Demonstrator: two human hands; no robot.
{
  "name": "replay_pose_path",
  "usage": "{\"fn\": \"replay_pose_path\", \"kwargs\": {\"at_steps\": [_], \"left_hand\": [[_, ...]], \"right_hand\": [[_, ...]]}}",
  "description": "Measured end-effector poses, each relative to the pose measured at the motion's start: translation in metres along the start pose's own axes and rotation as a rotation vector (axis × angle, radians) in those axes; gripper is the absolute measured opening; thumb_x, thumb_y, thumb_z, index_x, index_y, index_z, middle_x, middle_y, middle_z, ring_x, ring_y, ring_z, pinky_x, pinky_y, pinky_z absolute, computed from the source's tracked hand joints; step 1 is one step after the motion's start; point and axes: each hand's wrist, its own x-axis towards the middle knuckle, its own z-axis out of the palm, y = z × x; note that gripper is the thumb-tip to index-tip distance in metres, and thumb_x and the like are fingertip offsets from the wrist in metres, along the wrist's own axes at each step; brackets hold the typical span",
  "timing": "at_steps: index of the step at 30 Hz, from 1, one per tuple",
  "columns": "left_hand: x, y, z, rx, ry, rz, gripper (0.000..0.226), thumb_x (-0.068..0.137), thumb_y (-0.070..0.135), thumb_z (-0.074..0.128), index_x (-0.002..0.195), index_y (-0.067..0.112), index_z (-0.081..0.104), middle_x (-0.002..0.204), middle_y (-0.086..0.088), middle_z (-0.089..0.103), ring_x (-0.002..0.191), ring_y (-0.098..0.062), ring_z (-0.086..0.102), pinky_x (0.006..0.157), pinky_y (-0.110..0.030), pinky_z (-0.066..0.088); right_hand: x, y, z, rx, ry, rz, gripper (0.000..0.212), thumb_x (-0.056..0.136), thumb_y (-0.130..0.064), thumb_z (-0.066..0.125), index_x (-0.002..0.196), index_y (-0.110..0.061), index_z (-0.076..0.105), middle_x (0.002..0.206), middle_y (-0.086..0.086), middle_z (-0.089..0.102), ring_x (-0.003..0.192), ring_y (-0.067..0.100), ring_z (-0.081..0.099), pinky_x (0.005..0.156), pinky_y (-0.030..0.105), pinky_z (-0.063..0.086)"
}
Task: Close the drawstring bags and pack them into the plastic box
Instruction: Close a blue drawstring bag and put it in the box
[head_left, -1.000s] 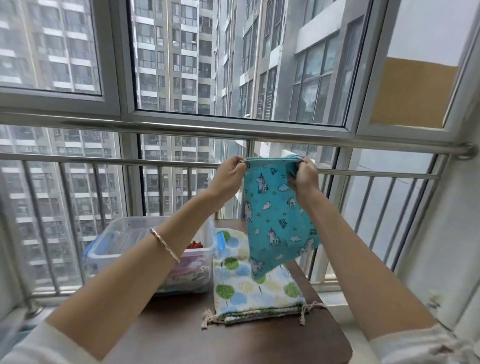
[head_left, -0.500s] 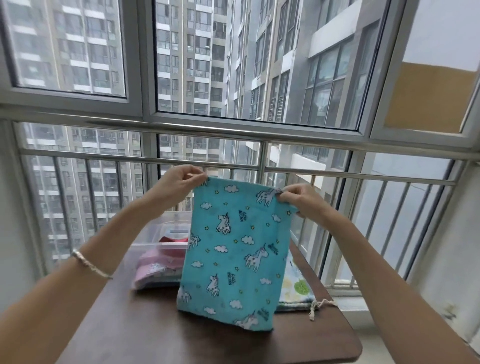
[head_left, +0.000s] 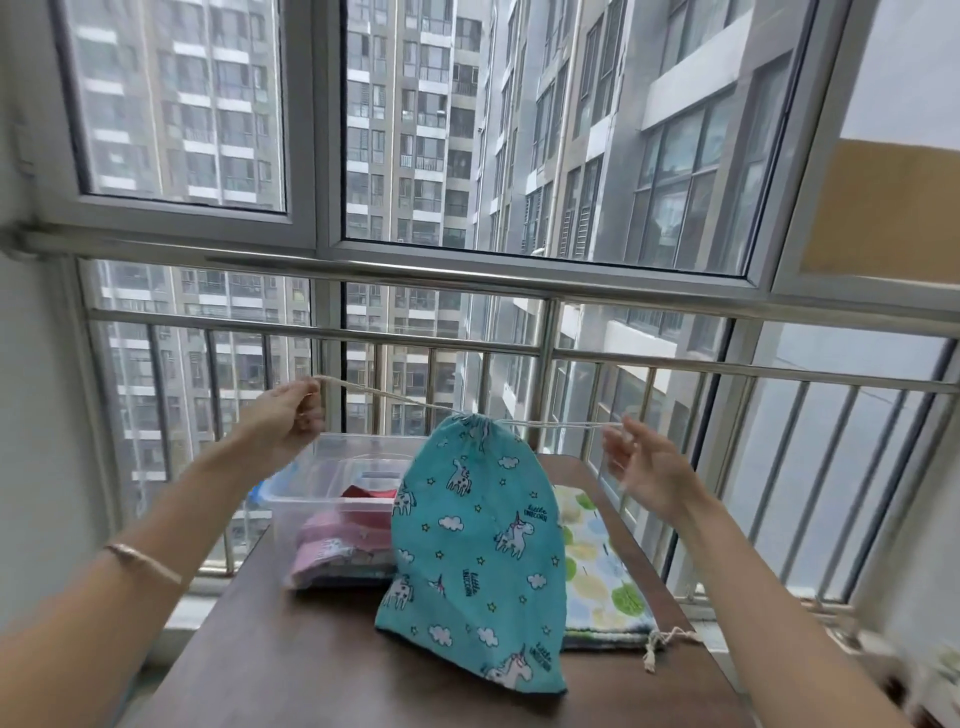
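Observation:
A teal unicorn-print drawstring bag (head_left: 475, 551) hangs above the brown table (head_left: 291, 670), its mouth gathered tight at the top. My left hand (head_left: 288, 418) pinches the left cream drawstring, pulled out taut to the left. My right hand (head_left: 647, 467) pinches the right drawstring, stretched out to the right. Behind the bag stands the clear plastic box (head_left: 332, 483) with pink and red bags folded inside. A white bag with green and blue tree print (head_left: 597, 566) lies flat on the table to the right, partly hidden by the teal bag.
A metal railing (head_left: 519, 351) and large windows run just behind the table. The table's front edge is near me, its right edge next to the tree-print bag's loose cord (head_left: 660, 644). A blue lid edge (head_left: 262, 491) shows left of the box.
My hands left the bag's top corners, took the drawstrings and pulled them apart sideways. The bag's mouth went from spread flat to cinched tight.

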Motion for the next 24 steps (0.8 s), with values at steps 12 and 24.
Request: {"fn": "replay_pose_path", "kwargs": {"at_steps": [12, 24], "left_hand": [[-0.013, 0.002, 0.107, -0.448, -0.453, -0.003, 0.024, 0.098, 0.026, 0.05, 0.107, 0.01, 0.065, 0.105, -0.004, 0.068, 0.104, -0.018, 0.064, 0.101, -0.045, 0.047], [-0.029, 0.03, 0.14, -0.307, -0.611, 0.023, 0.05, 0.076, -0.001, 0.064, 0.124, 0.001, 0.052, 0.111, -0.015, 0.064, 0.098, -0.024, 0.068, 0.08, -0.032, 0.059]], "right_hand": [[0.037, 0.01, 0.101, 0.583, -0.126, 0.249, 0.058, 0.097, -0.03, 0.037, 0.14, 0.008, 0.031, 0.103, 0.025, 0.063, 0.084, 0.023, 0.06, 0.077, 0.028, 0.059], [0.034, -0.022, 0.122, -0.905, -0.24, 0.554, 0.076, 0.076, -0.088, 0.018, 0.051, -0.018, 0.036, 0.046, -0.005, 0.028, 0.038, 0.012, 0.022, 0.04, 0.021, 0.024]]}}
